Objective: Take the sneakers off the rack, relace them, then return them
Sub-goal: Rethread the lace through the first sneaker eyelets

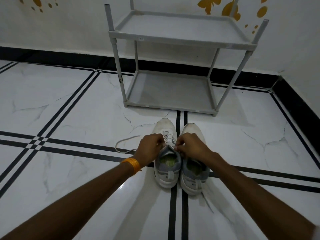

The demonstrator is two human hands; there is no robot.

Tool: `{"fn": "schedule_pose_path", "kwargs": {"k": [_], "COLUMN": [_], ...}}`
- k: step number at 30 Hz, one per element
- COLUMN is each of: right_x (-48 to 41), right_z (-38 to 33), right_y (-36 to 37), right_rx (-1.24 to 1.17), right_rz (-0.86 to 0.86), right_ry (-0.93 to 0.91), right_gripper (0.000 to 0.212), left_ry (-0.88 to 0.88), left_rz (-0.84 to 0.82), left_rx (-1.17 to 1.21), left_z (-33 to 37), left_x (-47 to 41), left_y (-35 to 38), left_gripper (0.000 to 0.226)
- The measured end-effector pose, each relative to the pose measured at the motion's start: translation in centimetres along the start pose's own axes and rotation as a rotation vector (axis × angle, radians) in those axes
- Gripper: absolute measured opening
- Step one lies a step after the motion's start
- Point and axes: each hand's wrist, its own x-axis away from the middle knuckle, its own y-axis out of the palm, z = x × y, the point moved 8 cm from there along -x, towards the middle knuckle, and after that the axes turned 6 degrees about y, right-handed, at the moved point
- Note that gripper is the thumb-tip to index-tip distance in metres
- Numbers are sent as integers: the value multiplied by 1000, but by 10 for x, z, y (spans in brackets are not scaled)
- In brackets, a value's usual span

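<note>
Two white and grey sneakers stand side by side on the floor, toes pointing toward the rack. The left sneaker (165, 172) has its lace partly threaded near the toe. My left hand (149, 147) pinches the lace at the left side of its eyelets, and a loose lace end (124, 144) loops out on the floor to the left. My right hand (191, 144) pinches the lace at the right side of the same shoe's tongue. The right sneaker (194, 177) lies partly under my right wrist, a lace trailing behind its heel. The grey two-shelf rack (174, 40) stands beyond, both shelves bare.
White marble floor tiles (78, 110) with black stripe lines spread all around. A white wall with yellow butterfly stickers (209, 4) and a black skirting band (69, 57) runs behind the rack. The wall corner is at the right.
</note>
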Motion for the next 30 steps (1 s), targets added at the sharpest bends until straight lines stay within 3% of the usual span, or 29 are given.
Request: {"fn": "schedule_pose_path", "kwargs": {"k": [5, 10, 18, 19, 21, 24, 28, 30], "right_x": [0, 4, 5, 5, 3, -1, -5, -5], "right_z": [6, 21, 0, -6, -15, -15, 1, 6], "right_y": [-5, 6, -1, -1, 1, 6, 18, 21], "right_rx": [-5, 84, 305, 226, -158, -650, -1092, -1209], "right_rz": [84, 169, -31, -65, -141, -147, -180, -185], "right_ry": [-50, 39, -14, -45, -75, 6, 150, 196], "right_gripper": [17, 19, 7, 4, 5, 11, 21, 22], "left_ry": [43, 13, -131, -145, -156, -171, -350, -416], "left_rz": [48, 65, 108, 104, 105, 86, 112, 180], "left_rx": [-69, -91, -4, 19, 37, 39, 21, 240], "left_z": [-8, -15, -34, -38, -40, -34, -48, -48], "left_x": [-1, 6, 28, 30, 30, 23, 22, 21], "left_y": [-6, 3, 11, 12, 13, 10, 1, -7], "left_gripper": [9, 12, 22, 23, 22, 21, 28, 29]}}
